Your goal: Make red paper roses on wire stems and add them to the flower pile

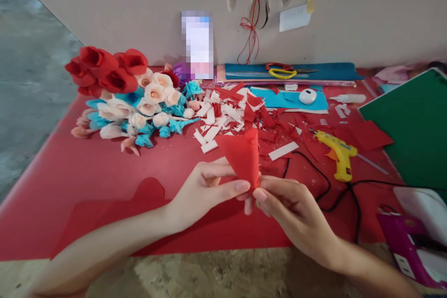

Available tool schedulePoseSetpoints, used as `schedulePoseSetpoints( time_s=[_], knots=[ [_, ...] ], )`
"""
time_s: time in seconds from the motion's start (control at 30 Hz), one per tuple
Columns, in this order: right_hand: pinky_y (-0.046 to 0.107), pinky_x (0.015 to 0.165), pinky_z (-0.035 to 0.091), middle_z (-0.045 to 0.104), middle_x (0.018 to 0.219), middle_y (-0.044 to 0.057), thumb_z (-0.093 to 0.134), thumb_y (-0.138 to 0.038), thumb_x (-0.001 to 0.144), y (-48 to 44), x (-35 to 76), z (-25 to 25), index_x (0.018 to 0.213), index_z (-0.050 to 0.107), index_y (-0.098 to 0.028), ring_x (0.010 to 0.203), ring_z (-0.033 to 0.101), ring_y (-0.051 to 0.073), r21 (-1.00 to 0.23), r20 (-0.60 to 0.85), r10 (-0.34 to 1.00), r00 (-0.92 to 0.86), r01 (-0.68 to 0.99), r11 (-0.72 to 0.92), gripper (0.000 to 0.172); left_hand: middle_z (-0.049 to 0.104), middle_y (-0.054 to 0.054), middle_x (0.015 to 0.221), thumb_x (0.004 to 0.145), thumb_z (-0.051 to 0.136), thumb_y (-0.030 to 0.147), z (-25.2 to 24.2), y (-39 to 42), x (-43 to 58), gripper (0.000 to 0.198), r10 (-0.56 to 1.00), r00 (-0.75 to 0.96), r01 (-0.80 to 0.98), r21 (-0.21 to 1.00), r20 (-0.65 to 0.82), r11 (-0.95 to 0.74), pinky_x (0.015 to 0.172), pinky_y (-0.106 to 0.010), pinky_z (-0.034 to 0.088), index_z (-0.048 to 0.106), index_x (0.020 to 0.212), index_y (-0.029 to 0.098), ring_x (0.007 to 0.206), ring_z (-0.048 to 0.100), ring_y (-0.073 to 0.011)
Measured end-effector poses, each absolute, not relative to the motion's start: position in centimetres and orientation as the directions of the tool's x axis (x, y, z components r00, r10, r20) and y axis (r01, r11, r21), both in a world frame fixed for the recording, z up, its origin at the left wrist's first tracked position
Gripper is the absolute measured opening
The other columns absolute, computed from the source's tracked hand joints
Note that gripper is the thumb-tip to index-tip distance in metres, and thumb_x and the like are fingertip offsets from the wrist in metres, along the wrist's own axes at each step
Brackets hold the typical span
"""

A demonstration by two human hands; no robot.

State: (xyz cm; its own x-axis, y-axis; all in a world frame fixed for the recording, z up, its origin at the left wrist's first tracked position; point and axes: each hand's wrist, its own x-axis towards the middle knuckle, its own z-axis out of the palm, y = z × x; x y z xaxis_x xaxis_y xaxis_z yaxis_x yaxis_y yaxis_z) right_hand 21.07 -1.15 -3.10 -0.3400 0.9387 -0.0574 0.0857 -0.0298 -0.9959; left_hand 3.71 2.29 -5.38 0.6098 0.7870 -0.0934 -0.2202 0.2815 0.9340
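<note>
My left hand (206,191) and my right hand (289,209) meet above the red table sheet (104,181). Together they pinch a piece of red crepe paper (242,156), rolled into a cone shape that widens upward. The thumb and fingers of both hands close on its lower tip. A heap of paper roses (122,95) in red, cream, pink and blue lies at the back left. Red and white paper scraps (230,111) are strewn just beyond my hands.
A yellow glue gun (338,151) with a black cord lies to the right. Yellow-handled scissors (284,72) rest on blue sheets by the wall. A white tape roll (308,96), a glue bottle (349,98), a green board (415,125) and a purple-white device (415,237) are on the right.
</note>
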Motion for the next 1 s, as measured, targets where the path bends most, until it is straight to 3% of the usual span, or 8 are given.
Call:
schedulePoseSetpoints(
  time_s=[0.2, 0.4, 0.53, 0.73, 0.87, 1.0],
  knots=[
    [0.021, 0.071, 0.043, 0.061, 0.076, 0.001, 0.034, -0.031, 0.097, -1.7, 21.5, -3.5, 0.086, 0.067, -0.019, 0.07, 0.052, 0.009, -0.998, -0.031, 0.923, -0.384, -0.037, -0.049, 0.037, 0.06, 0.003, 0.061, 0.088, 0.056, 0.029, -5.3, 2.3, 3.8, 0.018, 0.77, 0.637, -0.296, 0.909, -0.041, 0.294, 0.071, -0.026, 0.048, 0.07, 0.095, 0.022, 0.063, 0.06, -0.01],
    [0.018, 0.066, 0.045, 0.067, 0.074, 0.002, 0.053, -0.024, 0.088, -1.4, 21.1, -3.2, 0.069, 0.065, -0.016, 0.069, 0.06, 0.01, -0.995, -0.07, 0.934, -0.35, 0.085, -0.043, 0.024, 0.06, 0.003, 0.066, 0.087, 0.056, 0.026, -5.5, 2.3, 3.9, 0.015, 0.786, 0.615, -0.278, 0.918, -0.055, 0.282, 0.066, -0.022, 0.045, 0.07, 0.093, 0.022, 0.061, 0.058, -0.007],
    [0.018, 0.064, 0.046, 0.067, 0.073, 0.001, 0.05, -0.025, 0.09, -1.4, 21.0, -3.3, 0.069, 0.064, -0.017, 0.066, 0.06, 0.009, -0.991, -0.062, 0.937, -0.344, 0.136, -0.015, 0.026, 0.058, 0.003, 0.063, 0.088, 0.056, 0.024, -5.6, 2.3, 3.8, 0.014, 0.786, 0.616, -0.285, 0.914, -0.055, 0.287, 0.066, -0.021, 0.045, 0.068, 0.083, 0.02, 0.06, 0.058, -0.0068],
    [0.021, 0.072, 0.049, 0.064, 0.072, 0.0, 0.04, -0.037, 0.094, -1.6, 21.5, -3.7, 0.075, 0.065, -0.021, 0.07, 0.06, 0.011, -0.994, -0.007, 0.943, -0.332, 0.109, 0.031, 0.035, 0.063, 0.002, 0.069, 0.086, 0.057, 0.025, -5.3, 2.3, 3.6, 0.015, 0.754, 0.655, -0.21, 0.947, -0.05, 0.245, 0.06, -0.02, 0.043, 0.068, 0.079, 0.019, 0.06, 0.055, -0.0062],
    [0.02, 0.064, 0.047, 0.058, 0.063, -0.002, 0.044, -0.038, 0.092, -1.5, 21.3, -3.7, 0.069, 0.065, -0.022, 0.058, 0.054, 0.01, -0.998, -0.057, 0.941, -0.333, 0.036, -0.048, 0.035, 0.065, -0.001, 0.07, 0.085, 0.058, 0.026, -4.9, 2.5, 3.6, 0.017, 0.726, 0.687, -0.174, 0.959, -0.043, 0.222, 0.056, -0.021, 0.043, 0.07, 0.076, 0.018, 0.057, 0.054, -0.0077],
    [0.023, 0.062, 0.045, 0.056, 0.064, 0.0, 0.045, -0.044, 0.09, -1.4, 21.3, -4.3, 0.071, 0.067, -0.021, 0.059, 0.05, 0.011, -0.984, -0.114, 0.912, -0.394, -0.081, -0.158, 0.037, 0.065, -0.001, 0.067, 0.085, 0.058, 0.027, -5.0, 2.5, 3.5, 0.015, 0.722, 0.69, -0.17, 0.961, -0.043, 0.22, 0.059, -0.024, 0.045, 0.072, 0.088, 0.02, 0.058, 0.056, -0.0098]
  ],
)
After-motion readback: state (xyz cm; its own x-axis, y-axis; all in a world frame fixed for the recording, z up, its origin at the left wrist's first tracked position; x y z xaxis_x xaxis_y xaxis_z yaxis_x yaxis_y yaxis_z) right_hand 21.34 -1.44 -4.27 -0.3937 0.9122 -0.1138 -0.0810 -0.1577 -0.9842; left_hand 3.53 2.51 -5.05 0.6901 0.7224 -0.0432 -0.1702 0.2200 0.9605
